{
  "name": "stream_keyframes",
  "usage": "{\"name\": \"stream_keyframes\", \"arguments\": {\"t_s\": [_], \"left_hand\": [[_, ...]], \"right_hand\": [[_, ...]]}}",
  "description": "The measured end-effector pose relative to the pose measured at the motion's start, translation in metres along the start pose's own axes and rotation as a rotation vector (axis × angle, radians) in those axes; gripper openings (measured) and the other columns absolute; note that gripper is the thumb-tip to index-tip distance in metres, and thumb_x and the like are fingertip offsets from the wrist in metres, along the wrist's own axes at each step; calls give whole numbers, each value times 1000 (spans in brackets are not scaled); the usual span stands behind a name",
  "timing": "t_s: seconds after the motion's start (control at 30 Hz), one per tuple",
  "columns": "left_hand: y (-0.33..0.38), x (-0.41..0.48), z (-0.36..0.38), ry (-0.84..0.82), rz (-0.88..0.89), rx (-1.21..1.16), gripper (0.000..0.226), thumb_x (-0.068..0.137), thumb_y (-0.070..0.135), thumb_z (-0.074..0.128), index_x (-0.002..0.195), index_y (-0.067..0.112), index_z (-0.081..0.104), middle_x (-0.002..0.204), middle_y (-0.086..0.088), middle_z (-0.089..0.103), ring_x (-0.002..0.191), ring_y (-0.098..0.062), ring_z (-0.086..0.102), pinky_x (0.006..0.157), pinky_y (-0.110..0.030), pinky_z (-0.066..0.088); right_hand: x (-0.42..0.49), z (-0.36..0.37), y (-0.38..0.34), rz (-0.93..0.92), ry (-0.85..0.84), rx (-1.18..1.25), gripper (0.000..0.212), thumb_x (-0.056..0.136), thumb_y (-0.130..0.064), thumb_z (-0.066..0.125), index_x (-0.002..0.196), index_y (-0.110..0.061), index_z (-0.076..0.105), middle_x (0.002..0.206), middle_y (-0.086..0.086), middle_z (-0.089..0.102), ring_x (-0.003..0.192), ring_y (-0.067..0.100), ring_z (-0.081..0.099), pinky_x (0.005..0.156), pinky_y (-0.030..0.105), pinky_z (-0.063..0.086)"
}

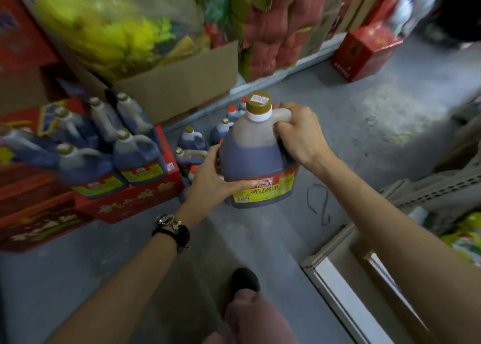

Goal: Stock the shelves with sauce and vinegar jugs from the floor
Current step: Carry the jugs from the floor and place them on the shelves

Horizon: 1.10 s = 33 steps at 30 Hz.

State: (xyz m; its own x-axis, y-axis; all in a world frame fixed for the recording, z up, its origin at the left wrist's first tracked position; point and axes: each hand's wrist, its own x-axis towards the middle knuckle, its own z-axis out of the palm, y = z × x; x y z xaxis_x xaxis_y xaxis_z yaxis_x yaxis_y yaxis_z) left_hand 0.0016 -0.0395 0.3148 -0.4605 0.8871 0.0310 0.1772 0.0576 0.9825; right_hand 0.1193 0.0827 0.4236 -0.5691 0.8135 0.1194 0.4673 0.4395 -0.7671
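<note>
A big jug of dark sauce [256, 158] with a gold cap and a red and yellow label hangs above the grey floor in the middle of the view. My right hand [299, 132] grips its handle by the neck. My left hand [213, 177] presses flat against the jug's left side, thumb over the label. Several like jugs [130, 145] stand on red cartons [130, 200] at the left. Several more jugs [191, 141], some smaller with red caps, stand on the floor behind the held one.
An open cardboard box [179, 83] with a bag of yellow goods stands behind the jugs. A red carton [364, 54] sits on the floor at the upper right. A grey shelf edge [426, 187] and a metal base rail [338, 278] lie at the right. My foot [244, 281] is below.
</note>
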Motion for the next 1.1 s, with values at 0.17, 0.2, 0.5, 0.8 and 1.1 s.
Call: {"name": "stream_keyframes", "arguments": {"t_s": [0.17,0.2,0.5,0.8,1.1], "left_hand": [[135,-25,-53,76,64,-101,74,50,43,88,111,34,48,114,13,63,106,-2,61,84,-23,52],[161,-31,-63,98,76,-118,72,49,45,87,110,35,49,114,10,64,106,-7,62,85,-30,53],[361,-88,-158,291,251,-331,74,49,41,83,115,24,54,106,4,69,96,-15,67,72,-27,54],[485,-155,-247,451,408,-435,54,53,38,77,103,27,60,92,4,74,81,-16,71,65,-27,55],[533,-215,-306,654,475,-478,64,50,33,85,106,12,63,88,-9,73,74,-24,71,65,-36,57]], "right_hand": [[2,-62,-128,-80,44,32,4,61,-18,38,58,-16,39,56,-3,42,60,12,36,52,29,28],[2,-74,-154,-99,56,45,4,60,-17,39,58,-15,41,55,-3,43,60,12,37,52,28,30],[-16,-154,-375,-398,83,128,22,80,-4,50,68,-21,56,68,-7,58,62,2,51,59,16,41],[-47,-179,-540,-642,-37,334,12,84,-16,52,77,-19,42,66,-3,47,57,9,45,53,29,39],[-75,-163,-633,-762,-437,669,34,95,-44,48,75,-17,43,56,-8,36,43,5,29,43,19,23]]}}
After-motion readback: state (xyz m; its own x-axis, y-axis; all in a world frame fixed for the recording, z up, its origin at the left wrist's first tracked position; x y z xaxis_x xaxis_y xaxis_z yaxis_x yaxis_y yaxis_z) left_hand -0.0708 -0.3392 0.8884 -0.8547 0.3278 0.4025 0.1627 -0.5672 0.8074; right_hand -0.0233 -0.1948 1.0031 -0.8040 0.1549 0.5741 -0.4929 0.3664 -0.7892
